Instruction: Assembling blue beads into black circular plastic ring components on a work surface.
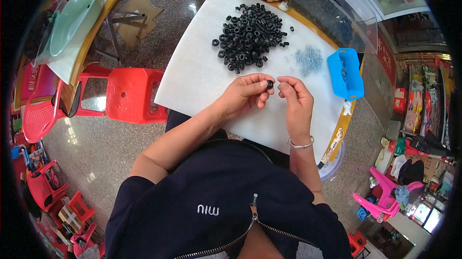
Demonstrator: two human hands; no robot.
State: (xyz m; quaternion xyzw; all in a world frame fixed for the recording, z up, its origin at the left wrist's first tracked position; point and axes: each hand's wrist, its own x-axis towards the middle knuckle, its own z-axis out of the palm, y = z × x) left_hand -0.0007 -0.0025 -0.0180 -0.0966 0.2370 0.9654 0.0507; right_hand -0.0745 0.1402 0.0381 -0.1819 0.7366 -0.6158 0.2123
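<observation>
The left hand [248,91] pinched a black ring [270,85]; the right hand's [297,100] fingers were nearly closed at its 3 o'clock, any content too small to tell. The step looked like fitting or checking the ring, likely calling for a steady pinch. From there, pile [250,33] lay at 11, clear bits [309,61] at 2, bin [356,87] at 3; the sheet [192,62] was bare toward 9.

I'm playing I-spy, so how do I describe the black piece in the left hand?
Find the white work surface and its heap of black pieces. Just below that heap in the picture is the left hand. The small round black piece is the one pinched there, while its neighbours lie on the surface.
</observation>
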